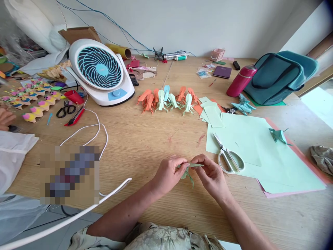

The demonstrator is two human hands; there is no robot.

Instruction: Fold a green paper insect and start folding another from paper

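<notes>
Both my hands meet over the near middle of the wooden table. My left hand and my right hand each pinch a small pale green folded paper figure, with thin points hanging down between them. White-handled scissors lie just right of my right hand on large pale green paper sheets. A row of finished orange, green and blue paper figures stands further back.
A white and blue fan with a white cable stands back left. Black scissors and colourful paper pieces lie left, near another person's hand. A teal bag and red bottle sit back right.
</notes>
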